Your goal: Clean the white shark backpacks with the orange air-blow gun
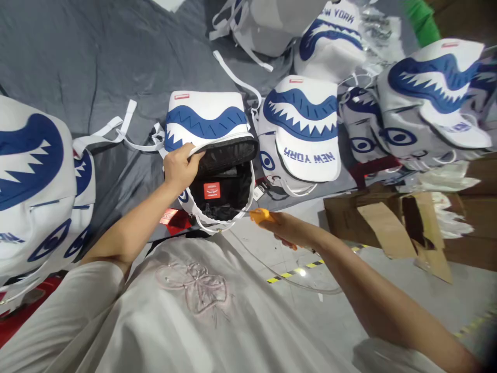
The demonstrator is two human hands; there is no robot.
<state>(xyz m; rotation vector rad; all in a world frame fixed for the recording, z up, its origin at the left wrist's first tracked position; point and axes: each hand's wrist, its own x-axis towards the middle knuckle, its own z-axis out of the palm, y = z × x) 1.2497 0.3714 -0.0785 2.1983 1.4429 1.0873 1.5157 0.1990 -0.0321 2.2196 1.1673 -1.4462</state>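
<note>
A white backpack (204,98) with a blue shark-mouth print lies in front of me, its flap lifted. My left hand (181,168) is closed on the edge of that flap and holds it up. Inside, the black lining and a red label (212,190) show. My right hand (289,229) grips an orange air blow gun (261,214), whose thin nozzle points over the backpack's near rim into the opening. A clear hose (279,277) hangs below that hand. My right fingers are wrapped around the tool and partly hidden.
Another shark-print backpack (305,129) stands close on the right, with several more beyond it. Large ones (27,181) stand at the left. Grey cloth (77,57) covers the table. Open cardboard boxes (384,220) sit at the right. A green sleeve (422,20) shows at the top right.
</note>
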